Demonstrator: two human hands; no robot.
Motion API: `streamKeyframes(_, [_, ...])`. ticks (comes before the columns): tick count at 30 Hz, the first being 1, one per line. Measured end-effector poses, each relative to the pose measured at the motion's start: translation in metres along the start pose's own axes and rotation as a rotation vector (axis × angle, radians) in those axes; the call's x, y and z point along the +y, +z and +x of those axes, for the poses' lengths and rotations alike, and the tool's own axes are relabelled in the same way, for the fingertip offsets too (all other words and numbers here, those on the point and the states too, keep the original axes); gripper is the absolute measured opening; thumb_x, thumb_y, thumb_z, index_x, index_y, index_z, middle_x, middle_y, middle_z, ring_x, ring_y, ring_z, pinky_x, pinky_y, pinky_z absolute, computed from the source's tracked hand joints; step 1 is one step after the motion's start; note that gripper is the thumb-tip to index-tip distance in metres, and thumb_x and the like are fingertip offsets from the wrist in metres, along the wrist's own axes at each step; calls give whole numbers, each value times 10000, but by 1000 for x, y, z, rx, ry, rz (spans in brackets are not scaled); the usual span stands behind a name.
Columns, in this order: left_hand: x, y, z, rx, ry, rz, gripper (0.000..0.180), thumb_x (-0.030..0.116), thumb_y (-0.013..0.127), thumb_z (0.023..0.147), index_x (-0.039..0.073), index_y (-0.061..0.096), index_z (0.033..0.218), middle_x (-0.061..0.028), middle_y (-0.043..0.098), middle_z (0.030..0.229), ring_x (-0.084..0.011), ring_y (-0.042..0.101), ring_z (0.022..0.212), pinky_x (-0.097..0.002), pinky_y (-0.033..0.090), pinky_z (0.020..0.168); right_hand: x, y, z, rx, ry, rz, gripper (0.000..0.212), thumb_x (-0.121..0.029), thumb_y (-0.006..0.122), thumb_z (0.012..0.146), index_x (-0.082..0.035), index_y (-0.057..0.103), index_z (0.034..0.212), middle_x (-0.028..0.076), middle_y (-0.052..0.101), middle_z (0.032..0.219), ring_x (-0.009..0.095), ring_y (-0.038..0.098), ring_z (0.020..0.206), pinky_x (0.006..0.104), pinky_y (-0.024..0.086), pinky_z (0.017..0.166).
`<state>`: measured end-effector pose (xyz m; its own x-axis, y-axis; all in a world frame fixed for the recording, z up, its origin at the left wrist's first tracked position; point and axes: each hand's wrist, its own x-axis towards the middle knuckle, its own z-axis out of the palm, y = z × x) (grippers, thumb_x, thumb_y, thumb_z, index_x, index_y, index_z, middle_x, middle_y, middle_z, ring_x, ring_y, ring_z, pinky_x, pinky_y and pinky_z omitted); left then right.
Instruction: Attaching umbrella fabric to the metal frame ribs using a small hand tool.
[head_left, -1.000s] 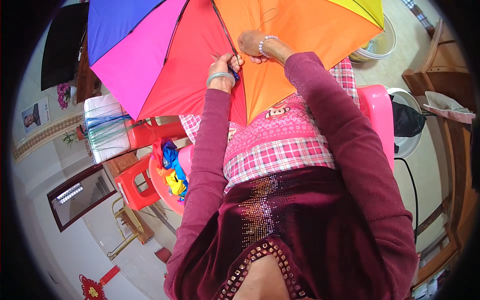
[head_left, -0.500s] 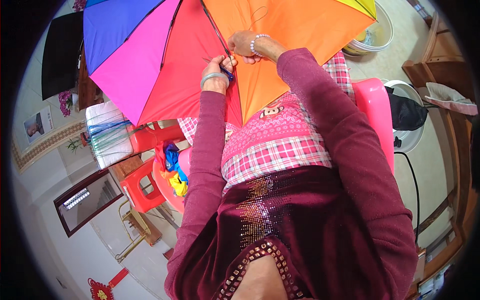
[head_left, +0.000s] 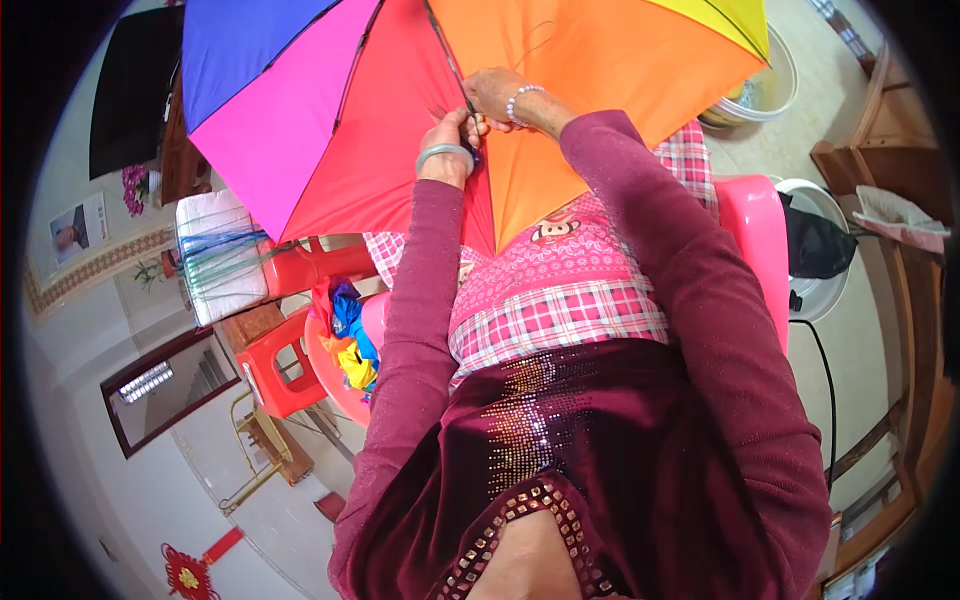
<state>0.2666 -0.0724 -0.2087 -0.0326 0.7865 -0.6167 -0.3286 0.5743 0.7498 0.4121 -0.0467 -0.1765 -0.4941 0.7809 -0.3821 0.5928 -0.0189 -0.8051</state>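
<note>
Head view shows our pink apron (head_left: 560, 322), then our left hand (head_left: 447, 142) gripping a thin black rod (head_left: 448, 55) of the rainbow umbrella (head_left: 365, 175), spread partly over the apron. Our right hand (head_left: 495, 97) has curled fingers; we can't tell around what. Beyond sits a bucket (head_left: 785, 101).

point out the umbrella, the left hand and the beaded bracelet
Umbrella (head_left: 400, 110), head view: on its red panel.
Left hand (head_left: 446, 135), head view: on the middle of the hand.
Beaded bracelet (head_left: 511, 103), head view: on its pale beads.
</note>
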Motion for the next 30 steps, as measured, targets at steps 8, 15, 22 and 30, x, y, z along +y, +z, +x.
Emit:
streamKeyframes(8, [27,-49,-28,266,172,109,203,158,478,826,-8,499,711,-86,537,547,-170,521,399,-230,353,307,-51,-29,15,358,-79,-63,176,-109,388,829,-15,536,832,99,555,714,112,577,649,246,473,495])
streamKeyframes(15, [46,-67,-47,338,158,270,199,189,567,766,-6,535,737,-86,563,588,-144,507,404,-230,335,334,-145,-37,-81,560,-168,921,67,-110,472,816,-65,496,771,21,487,596,96,462,453,218,416,390])
streamKeyframes(22, [39,-85,-45,169,209,518,158,146,581,730,1,526,695,-77,542,554,-128,488,384,-252,351,324,-104,-31,-52,417,-266,450,149,-132,442,812,-42,557,841,67,546,646,103,562,589,234,471,488])
streamKeyframes(30, [44,-75,-58,207,122,108,92,54,507,782,-29,527,748,-104,567,616,-157,533,439,-237,375,339,-79,75,29,553,-120,-556,168,-132,473,765,-65,609,839,170,608,833,319,600,757,403,486,651])
